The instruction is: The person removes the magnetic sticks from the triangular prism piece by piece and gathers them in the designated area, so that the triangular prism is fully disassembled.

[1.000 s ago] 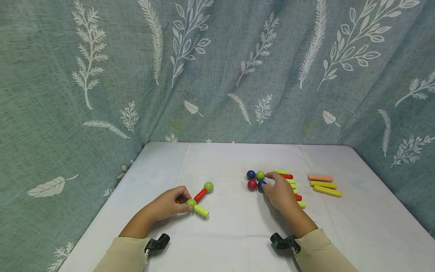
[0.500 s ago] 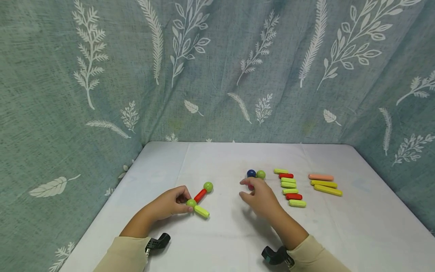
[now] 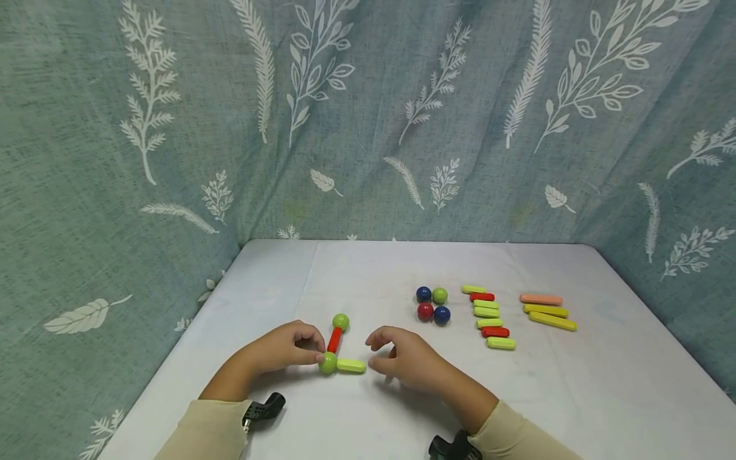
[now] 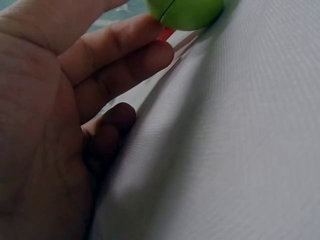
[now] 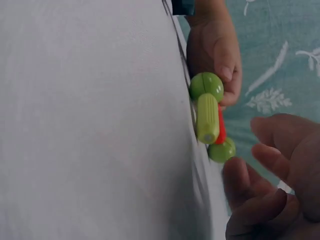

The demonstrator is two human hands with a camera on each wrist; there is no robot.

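My left hand point(image 3: 287, 348) pinches a green ball point(image 3: 328, 363) on the white table. A red stick point(image 3: 335, 340) joins this ball to a second green ball point(image 3: 341, 321) farther back. From the near ball a yellow-green stick point(image 3: 351, 366) points right, its free end facing the camera in the right wrist view. Just beyond that end my right hand point(image 3: 405, 361) hovers with thumb and fingers apart and nothing between them. The right wrist view shows the same joined piece beside the right fingers point(image 5: 237, 180). Only part of the held ball point(image 4: 187, 12) appears in the left wrist view.
Two blue balls, a red ball point(image 3: 425, 312) and a green ball point(image 3: 439, 295) sit grouped behind the right hand. To their right lies a column of short yellow-green and red sticks point(image 3: 495, 332). Longer yellow and orange sticks point(image 3: 542, 299) lie farther right. Leaf-patterned cloth point(image 3: 368, 128) surrounds the table.
My right hand has left the grouped balls and come left and nearer, beside the joined piece. The left hand has turned the piece, so its yellow-green stick now points right.
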